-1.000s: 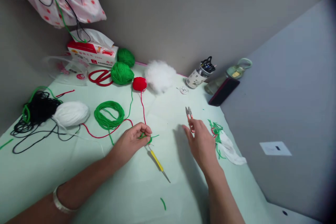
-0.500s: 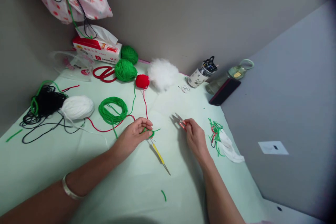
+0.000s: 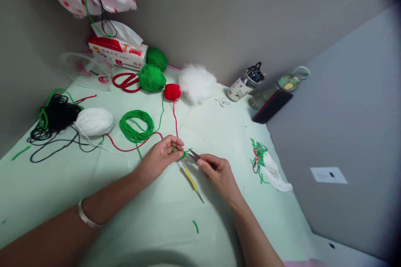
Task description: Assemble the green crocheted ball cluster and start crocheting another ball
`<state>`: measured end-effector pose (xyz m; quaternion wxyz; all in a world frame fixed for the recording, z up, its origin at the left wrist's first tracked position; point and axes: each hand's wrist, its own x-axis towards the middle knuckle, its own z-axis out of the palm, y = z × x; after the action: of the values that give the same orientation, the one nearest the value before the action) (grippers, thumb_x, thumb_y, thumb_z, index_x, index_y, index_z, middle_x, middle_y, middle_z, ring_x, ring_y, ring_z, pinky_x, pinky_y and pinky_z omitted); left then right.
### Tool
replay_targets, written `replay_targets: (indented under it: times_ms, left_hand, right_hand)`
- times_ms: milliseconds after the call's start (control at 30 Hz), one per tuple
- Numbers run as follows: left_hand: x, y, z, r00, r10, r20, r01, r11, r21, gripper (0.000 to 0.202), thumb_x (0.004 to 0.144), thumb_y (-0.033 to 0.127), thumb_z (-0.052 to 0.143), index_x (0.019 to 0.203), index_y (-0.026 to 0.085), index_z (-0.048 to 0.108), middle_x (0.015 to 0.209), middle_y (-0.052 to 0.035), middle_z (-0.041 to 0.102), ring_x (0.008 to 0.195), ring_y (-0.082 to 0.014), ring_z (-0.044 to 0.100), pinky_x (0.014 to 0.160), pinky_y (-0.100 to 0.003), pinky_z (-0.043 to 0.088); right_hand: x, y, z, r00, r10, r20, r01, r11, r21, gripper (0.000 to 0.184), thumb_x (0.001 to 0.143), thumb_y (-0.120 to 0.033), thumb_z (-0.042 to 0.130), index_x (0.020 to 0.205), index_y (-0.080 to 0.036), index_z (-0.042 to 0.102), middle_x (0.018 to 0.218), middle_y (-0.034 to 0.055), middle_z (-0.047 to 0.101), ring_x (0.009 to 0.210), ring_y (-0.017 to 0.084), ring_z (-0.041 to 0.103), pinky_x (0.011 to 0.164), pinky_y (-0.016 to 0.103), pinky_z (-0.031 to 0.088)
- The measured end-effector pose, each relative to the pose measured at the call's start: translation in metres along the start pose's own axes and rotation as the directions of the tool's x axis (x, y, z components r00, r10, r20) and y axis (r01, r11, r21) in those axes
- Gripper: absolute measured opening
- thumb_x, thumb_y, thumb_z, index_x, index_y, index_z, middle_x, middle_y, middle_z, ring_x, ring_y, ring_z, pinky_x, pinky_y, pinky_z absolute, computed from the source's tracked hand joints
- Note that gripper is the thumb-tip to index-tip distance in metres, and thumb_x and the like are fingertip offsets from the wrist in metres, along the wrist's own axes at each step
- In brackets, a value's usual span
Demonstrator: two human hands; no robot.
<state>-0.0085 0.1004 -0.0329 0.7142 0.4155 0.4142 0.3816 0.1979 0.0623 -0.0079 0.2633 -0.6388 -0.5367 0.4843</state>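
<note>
A small green yarn piece (image 3: 181, 154) is pinched between the closed fingers of the left hand (image 3: 161, 157), just in front of the coiled green yarn loop (image 3: 136, 125); most of the piece is hidden by the fingertips. Small metal thread snips (image 3: 193, 155) are gripped in the closed right hand (image 3: 218, 172), blades at the piece; whether they touch cannot be told. The handles are covered. A yellow-handled crochet hook (image 3: 191, 178) is partly hidden beneath the hands.

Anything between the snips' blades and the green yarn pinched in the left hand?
Nothing visible. The small metal thread snips in the right hand point straight at the green yarn piece pinched by the left hand; the yellow-handled crochet hook lies below.
</note>
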Motion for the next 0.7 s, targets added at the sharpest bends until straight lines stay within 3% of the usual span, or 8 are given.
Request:
replay_targets:
  times_ms: [233,367,433,500,533,600,700]
  left_hand:
    - [0.002,-0.004,-0.001,1.000,0.012,0.009,-0.012,1.000,0.013,0.028,0.078,0.028,0.074,0.099,0.018,0.059,0.097,-0.0025,0.059,0.097,-0.0174,0.060,0.085,-0.031,0.048]
    - [0.001,-0.003,-0.001,1.000,0.001,0.010,-0.001,1.000,-0.002,0.027,0.077,0.027,0.074,0.097,0.018,0.058,0.096,-0.0019,0.059,0.093,-0.0165,0.060,0.085,-0.031,0.049]
    - [0.001,-0.001,0.000,1.000,-0.003,0.012,0.003,1.000,-0.001,0.026,0.077,0.027,0.074,0.097,0.018,0.059,0.095,-0.0014,0.059,0.091,-0.0157,0.060,0.085,-0.031,0.049]
    - [0.001,0.001,0.000,1.000,0.002,0.015,-0.002,1.000,0.013,0.024,0.078,0.027,0.072,0.096,0.018,0.060,0.094,-0.0007,0.059,0.088,-0.0146,0.059,0.083,-0.030,0.048]
    - [0.001,0.001,0.000,1.000,0.003,0.020,-0.004,1.000,0.021,0.022,0.079,0.027,0.072,0.095,0.018,0.060,0.092,-0.0002,0.059,0.086,-0.0141,0.059,0.083,-0.029,0.048]
    - [0.000,0.003,0.000,0.999,0.004,0.034,-0.005,0.999,0.036,0.018,0.080,0.028,0.070,0.093,0.018,0.061,0.088,0.0007,0.059,0.083,-0.0137,0.058,0.081,-0.029,0.047]
    - [-0.001,0.004,0.000,0.999,0.001,0.046,-0.004,0.998,0.063,0.015,0.080,0.029,0.070,0.089,0.019,0.062,0.083,0.0012,0.059,0.080,-0.0144,0.058,0.079,-0.029,0.046]
  right_hand:
    - [0.000,-0.003,0.012,0.999,-0.012,-0.033,0.012,1.000,-0.003,0.042,0.088,-0.054,0.062,0.079,-0.016,0.074,0.060,-0.0024,0.045,0.059,0.011,0.035,0.056,0.026,0.028]
    - [0.005,0.002,0.000,0.989,-0.049,-0.142,0.041,0.997,-0.061,0.043,0.091,-0.054,0.056,0.083,-0.016,0.074,0.059,-0.0011,0.050,0.057,0.014,0.042,0.055,0.027,0.032]
    - [0.006,0.005,-0.013,0.945,-0.149,-0.289,0.094,0.976,-0.198,0.042,0.093,-0.053,0.052,0.094,-0.016,0.072,0.068,0.0018,0.058,0.064,0.017,0.051,0.059,0.029,0.039]
    - [0.003,0.008,-0.024,0.840,-0.358,-0.408,0.166,0.885,-0.435,0.039,0.091,-0.052,0.059,0.107,-0.017,0.066,0.096,0.0091,0.066,0.086,0.023,0.059,0.073,0.034,0.047]
    - [-0.001,0.009,-0.025,0.795,-0.449,-0.408,0.187,0.821,-0.539,0.039,0.088,-0.052,0.063,0.107,-0.017,0.063,0.104,0.0118,0.065,0.094,0.025,0.059,0.079,0.037,0.048]
    - [-0.013,0.010,-0.019,0.791,-0.543,-0.283,0.275,0.728,-0.628,0.030,0.090,-0.046,0.064,0.101,-0.018,0.058,0.097,0.0100,0.063,0.088,0.023,0.058,0.077,0.036,0.049]
    - [-0.030,0.012,0.007,0.807,-0.589,0.030,0.474,0.617,-0.628,0.020,0.091,-0.035,0.064,0.094,-0.019,0.052,0.085,0.0049,0.061,0.075,0.018,0.056,0.067,0.029,0.046]
